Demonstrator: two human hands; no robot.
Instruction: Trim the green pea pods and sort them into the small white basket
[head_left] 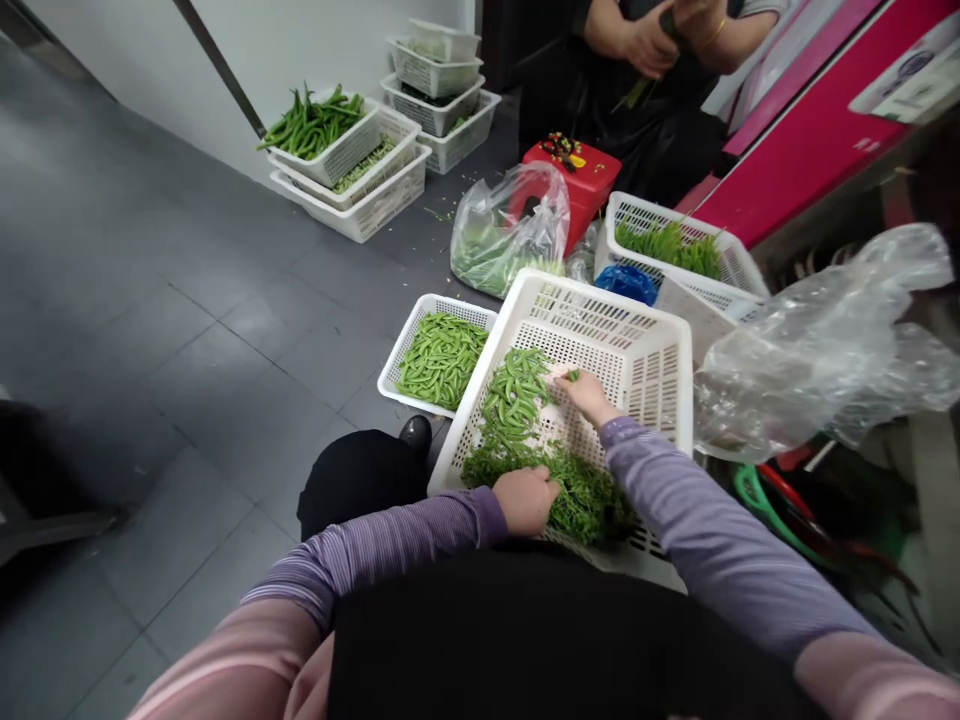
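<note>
A large white perforated basket (681,380) stands in front of my lap. In its near part lies a heap of fine leafy greens (592,500), and beyond that is a loose pile of green pea pods (517,385). My left hand (525,498) rests at the edge of the greens, its fingers curled; whatever they grip is hidden. Over the basket's middle my right hand (586,397) is closed in a pinch, with a small green piece, apparently a pea pod (574,375), at the fingertips. A smaller white basket (390,375) full of pea pods (442,358) sits on the left.
Beyond are a clear plastic bag (510,235) of greens, a red stool (600,170) with scissors (564,150) and a basket of green stalks (667,245). Stacked baskets (360,210) stand near the wall. A co-worker's hands (652,45) hold greens. Crumpled plastic (825,340) lies right.
</note>
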